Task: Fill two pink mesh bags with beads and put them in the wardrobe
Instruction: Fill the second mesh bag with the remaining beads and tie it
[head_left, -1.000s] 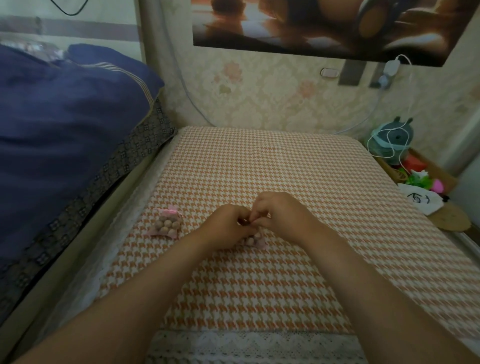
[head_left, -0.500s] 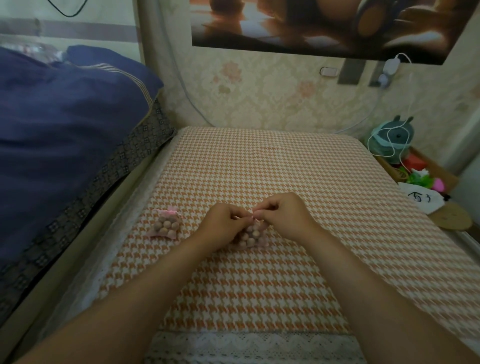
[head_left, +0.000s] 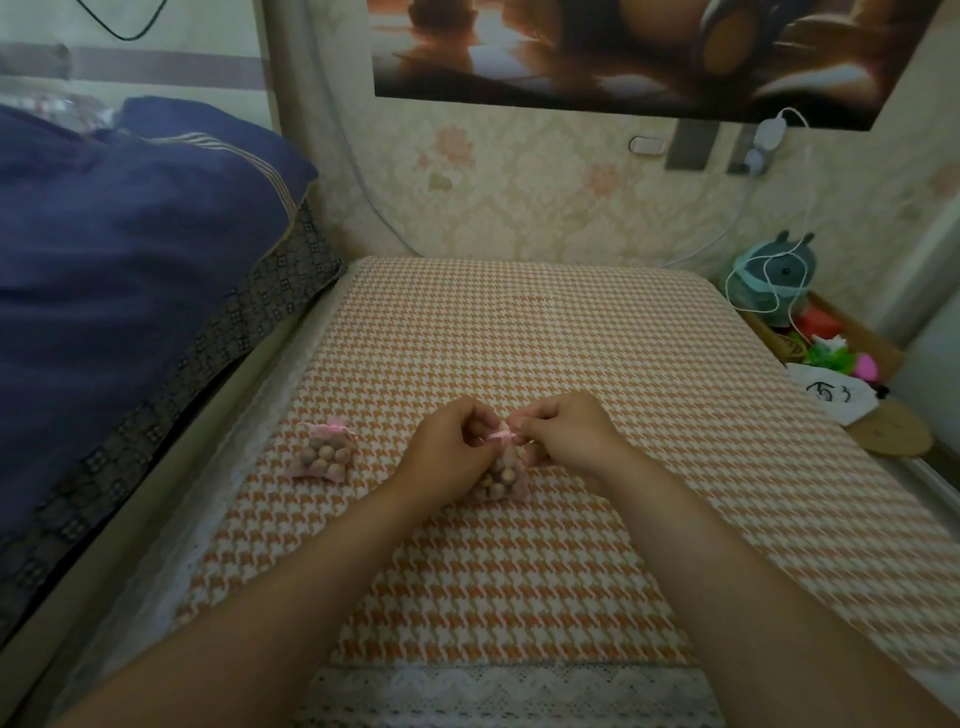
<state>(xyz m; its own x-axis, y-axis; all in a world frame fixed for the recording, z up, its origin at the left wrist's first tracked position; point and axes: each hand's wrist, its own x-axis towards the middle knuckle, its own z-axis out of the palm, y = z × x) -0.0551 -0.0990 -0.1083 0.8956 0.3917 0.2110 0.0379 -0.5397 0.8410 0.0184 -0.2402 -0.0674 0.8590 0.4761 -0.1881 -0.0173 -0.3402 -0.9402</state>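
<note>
Hands pinching pink ribbon (head_left: 501, 435) atop bead-filled mesh bag (head_left: 501, 477), left hand (head_left: 451, 451), right hand (head_left: 566, 435), fingers curled

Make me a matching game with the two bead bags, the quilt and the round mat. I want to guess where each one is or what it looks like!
Things:
1. left bead bag
2. right bead bag
3. quilt
4. cork mat

Clues:
A. dark blue, piled up on the left
B. pinched at the top by the left hand and right hand
C. round and tan, far right
D. lying untouched on the checked cloth

Pairs: 1-D, 2-B, 3-A, 4-C
</note>
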